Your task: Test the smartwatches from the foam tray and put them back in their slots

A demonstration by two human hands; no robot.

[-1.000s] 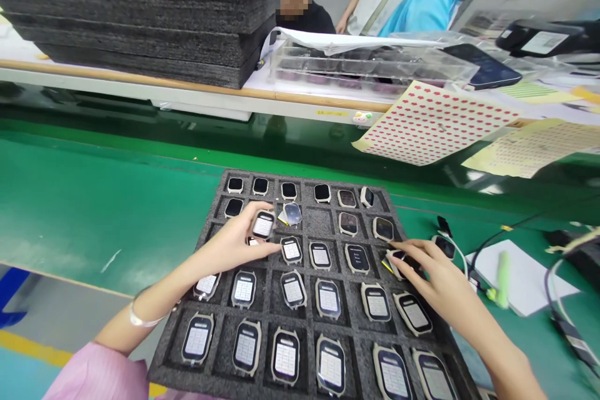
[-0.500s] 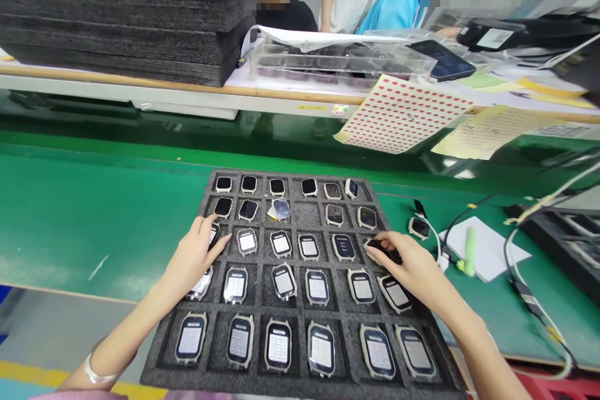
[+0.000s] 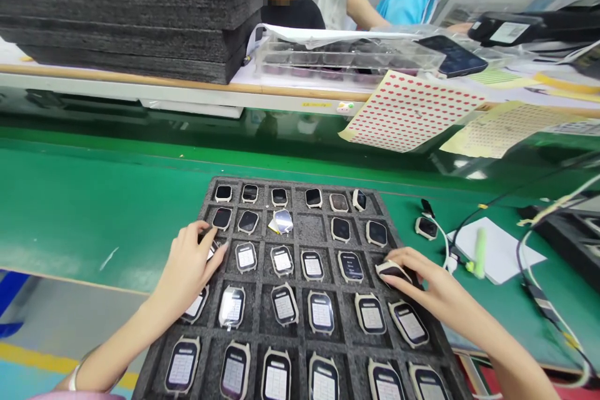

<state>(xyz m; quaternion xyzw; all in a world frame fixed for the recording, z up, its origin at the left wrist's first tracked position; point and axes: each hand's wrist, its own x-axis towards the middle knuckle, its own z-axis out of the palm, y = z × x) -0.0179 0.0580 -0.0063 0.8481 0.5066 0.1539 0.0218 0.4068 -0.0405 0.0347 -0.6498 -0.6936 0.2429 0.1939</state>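
- Left hand [image 3: 186, 267] curves around a watch [image 3: 214, 249]; whether it grips, I cannot tell.
- Right hand [image 3: 432, 284] pinches a second watch [image 3: 394, 270] edgewise, likely sparing its screen.
- Between both, a foam tray [image 3: 310, 227] presumably keeps other watches [image 3: 321, 312] from knocking.

from the wearer's head, the camera is facing forward and down, viewing the foam watch tray [image 3: 309, 228], left hand [image 3: 187, 267] and right hand [image 3: 429, 278] from close by, its upper part taking in the raised shelf [image 3: 272, 97] and co-workers [image 3: 293, 14] beyond.
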